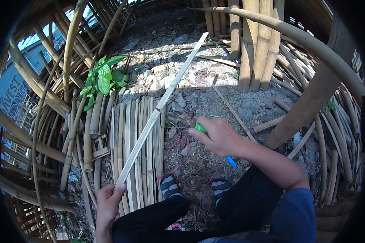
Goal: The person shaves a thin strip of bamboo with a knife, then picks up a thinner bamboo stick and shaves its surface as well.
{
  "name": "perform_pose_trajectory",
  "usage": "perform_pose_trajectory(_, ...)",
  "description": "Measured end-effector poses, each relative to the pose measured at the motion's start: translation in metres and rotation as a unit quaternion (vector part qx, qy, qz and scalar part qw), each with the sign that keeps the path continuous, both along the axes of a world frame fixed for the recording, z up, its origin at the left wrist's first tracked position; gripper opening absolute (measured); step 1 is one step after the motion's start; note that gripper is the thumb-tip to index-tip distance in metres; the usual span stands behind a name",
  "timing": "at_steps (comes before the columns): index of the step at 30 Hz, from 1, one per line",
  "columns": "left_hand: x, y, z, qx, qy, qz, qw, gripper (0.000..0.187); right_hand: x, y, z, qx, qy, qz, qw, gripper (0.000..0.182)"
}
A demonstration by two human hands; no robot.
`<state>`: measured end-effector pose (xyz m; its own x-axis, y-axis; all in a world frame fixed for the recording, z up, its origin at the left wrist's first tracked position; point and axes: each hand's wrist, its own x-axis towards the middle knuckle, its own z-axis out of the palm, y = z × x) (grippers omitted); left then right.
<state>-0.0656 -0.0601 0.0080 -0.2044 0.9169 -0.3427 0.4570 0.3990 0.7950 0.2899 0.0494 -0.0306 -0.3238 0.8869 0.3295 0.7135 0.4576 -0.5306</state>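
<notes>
My left hand [109,204] is closed around the lower end of a long, flat bamboo strip [144,135]. The strip slants up and away to the right, over the ground. In my right hand [219,137] is a knife [176,117] with a green handle, its thin blade pointing left. The blade's tip overlaps the strip near its middle. A blue piece [231,162] shows just below my right hand. Beneath the held strip, many split bamboo strips [127,117] lie side by side on the ground.
Thick bamboo posts [257,48] stand ahead, and a curved pole [288,28] arches across the upper right. Bamboo poles [344,129] are heaped at the right. A leafy green plant [104,75] grows at the left. Pink cord [178,154] lies near my feet.
</notes>
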Motion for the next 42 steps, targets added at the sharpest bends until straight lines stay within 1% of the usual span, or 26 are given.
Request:
perform_pose_trajectory(1,-0.006,0.002,-0.008,0.016,-0.009,0.002,1.000,0.032,0.014,0.000,0.002,-0.090,0.066,0.051,0.992,0.046)
perform_pose_trajectory(2,-0.011,0.005,-0.015,0.031,-0.019,0.001,0.999,0.033,0.030,0.000,0.003,-0.179,0.133,0.098,0.970,0.044)
perform_pose_trajectory(3,-0.014,0.008,-0.017,0.012,0.000,0.012,1.000,0.034,0.047,-0.002,0.003,-0.184,0.129,0.087,0.971,0.044)
perform_pose_trajectory(4,-0.012,0.010,-0.016,0.011,0.020,0.007,1.000,0.036,0.066,-0.005,0.003,-0.281,0.276,0.104,0.913,0.044)
perform_pose_trajectory(5,-0.011,0.014,-0.017,0.001,0.031,0.008,0.999,0.036,0.083,-0.008,0.003,-0.363,0.417,0.114,0.825,0.047)
perform_pose_trajectory(6,-0.010,0.016,-0.019,-0.008,0.043,0.010,0.999,0.036,0.099,-0.010,0.002,-0.364,0.416,0.099,0.828,0.047)
perform_pose_trajectory(8,-0.010,0.022,-0.022,-0.009,0.051,-0.008,0.999,0.035,0.129,-0.012,-0.005,-0.297,0.510,0.083,0.803,0.059)
perform_pose_trajectory(10,-0.007,0.027,-0.027,-0.013,0.044,-0.011,0.999,0.035,0.156,-0.014,-0.018,-0.274,0.535,0.071,0.796,0.055)
perform_pose_trajectory(12,-0.007,0.032,-0.039,0.009,0.042,-0.014,0.999,0.038,0.176,-0.016,-0.037,-0.262,0.598,0.022,0.757,0.047)
perform_pose_trajectory(13,-0.011,0.036,-0.043,0.001,0.044,-0.020,0.999,0.038,0.186,-0.018,-0.052,-0.265,0.601,0.014,0.754,0.047)
perform_pose_trajectory(15,-0.014,0.041,-0.047,-0.018,0.091,-0.016,0.996,0.039,0.200,-0.022,-0.089,-0.226,0.626,-0.029,0.746,0.037)
perform_pose_trajectory(16,-0.011,0.041,-0.045,-0.030,0.098,-0.018,0.995,0.039,0.203,-0.025,-0.102,-0.234,0.631,-0.036,0.738,0.037)
perform_pose_trajectory(18,0.003,0.043,-0.039,-0.034,0.097,-0.013,0.995,0.039,0.208,-0.025,-0.122,-0.161,0.493,-0.180,0.836,0.026)
perform_pose_trajectory(19,-0.003,0.046,-0.045,-0.031,0.106,-0.030,0.993,0.040,0.208,-0.024,-0.129,-0.168,0.494,-0.181,0.833,0.026)
perform_pose_trajectory(21,-0.004,0.048,-0.048,-0.031,0.102,-0.029,0.994,0.041,0.208,-0.025,-0.139,-0.033,0.419,-0.241,0.875,0.020)
perform_pose_trajectory(22,-0.001,0.050,-0.047,-0.025,0.095,-0.029,0.995,0.041,0.210,-0.024,-0.146,-0.038,0.419,-0.242,0.874,0.020)
perform_pose_trajectory(24,0.008,0.054,-0.042,-0.043,0.098,-0.032,0.994,0.040,0.218,-0.023,-0.164,-0.004,0.412,-0.304,0.859,0.018)
perform_pose_trajectory(26,0.017,0.056,-0.039,-0.056,0.092,0.000,0.994,0.042,0.225,-0.023,-0.176,-0.007,0.392,-0.309,0.867,0.017)
perform_pose_trajectory(28,0.017,0.059,-0.037,-0.056,0.083,-0.016,0.995,0.042,0.229,-0.021,-0.183,-0.010,0.372,-0.310,0.875,0.017)
perform_pose_trajectory(30,0.018,0.060,-0.039,-0.057,0.074,-0.030,0.995,0.041,0.233,-0.020,-0.188,0.015,0.227,-0.334,0.915,0.018)
perform_pose_trajectory(32,0.019,0.059,-0.040,-0.050,0.075,-0.014,0.996,0.036,0.240,-0.018,-0.194,0.003,0.200,-0.343,0.918,0.019)
perform_pose_trajectory(34,0.026,0.059,-0.035,-0.061,0.088,-0.006,0.994,0.035,0.238,-0.013,-0.194,-0.011,0.176,-0.350,0.920,0.021)
perform_pose_trajectory(36,0.034,0.058,-0.033,-0.050,0.113,0.030,0.992,0.042,0.238,-0.008,-0.186,0.050,0.163,-0.345,0.923,0.024)
perform_pose_trajectory(38,0.028,0.057,-0.035,-0.053,0.116,0.023,0.992,0.042,0.242,-0.006,-0.183,0.066,0.150,-0.343,0.925,0.023)
perform_pose_trajectory(40,0.025,0.057,-0.036,-0.055,0.102,0.006,0.993,0.042,0.246,-0.006,-0.173,0.097,0.092,-0.317,0.939,0.027)
perform_pose_trajectory(42,0.026,0.057,-0.035,-0.059,0.101,0.008,0.993,0.041,0.247,-0.006,-0.164,0.108,0.071,-0.309,0.942,0.025)
